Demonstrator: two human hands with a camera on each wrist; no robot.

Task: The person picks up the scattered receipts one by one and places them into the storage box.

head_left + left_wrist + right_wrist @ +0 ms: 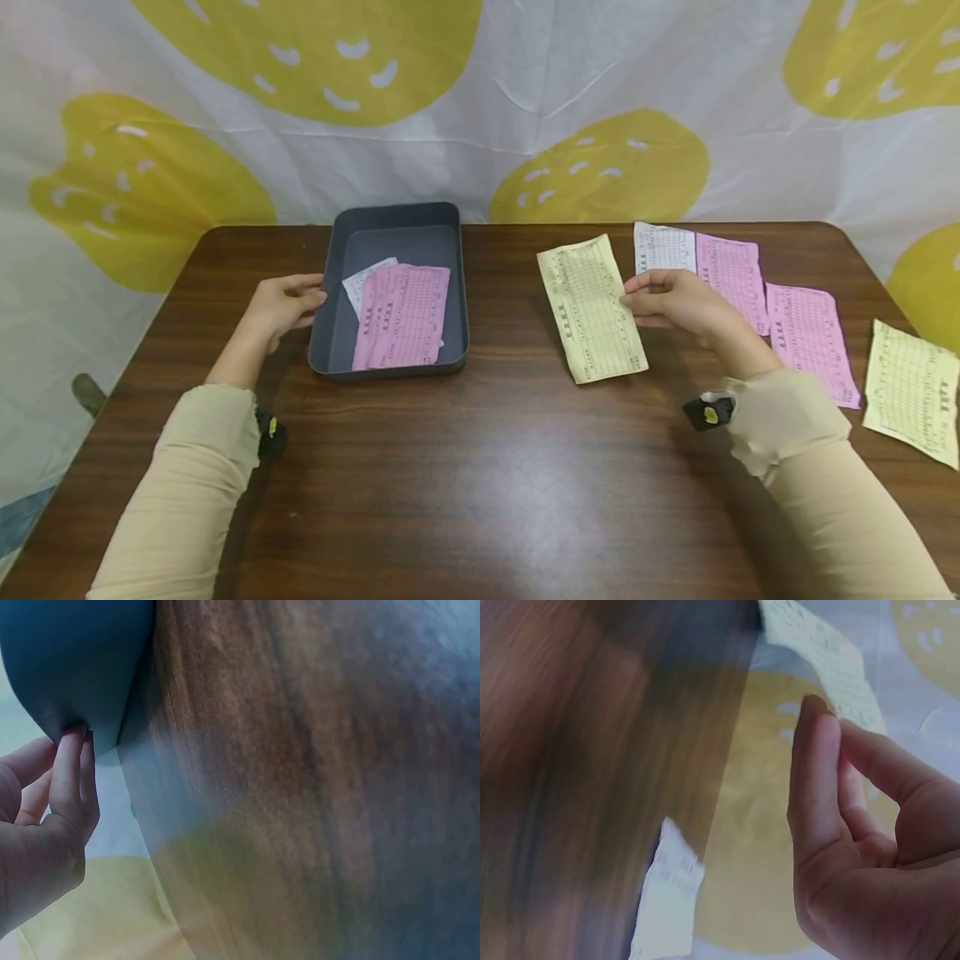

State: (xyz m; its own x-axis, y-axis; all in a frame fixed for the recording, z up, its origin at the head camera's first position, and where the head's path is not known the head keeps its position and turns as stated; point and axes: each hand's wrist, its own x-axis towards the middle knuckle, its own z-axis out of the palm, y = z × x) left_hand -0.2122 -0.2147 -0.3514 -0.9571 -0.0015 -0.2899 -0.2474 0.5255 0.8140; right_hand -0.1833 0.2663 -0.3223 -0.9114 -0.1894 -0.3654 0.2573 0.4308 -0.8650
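Observation:
My right hand [678, 304] pinches the right edge of a yellow printed paper slip [592, 310], held between thumb and fingertips. In the right wrist view the same yellow slip [829, 664] extends beyond the fingertips. On the left, my left hand [277, 310] holds the left side wall of a dark grey rectangular tray [321, 333]. The left wrist view has the fingers [69, 776] bent against the tray's wall [75, 667]. Inside the tray lie overlapping pink slips [405, 321], with a white slip [360, 287] partly hidden under them.
Right of my right hand, a white slip [663, 248], two pink slips [731, 271] and another yellow slip [911, 392] lie along the brown wooden table [487, 467]. A white cloth with yellow shapes [517, 75] hangs behind the table's back edge.

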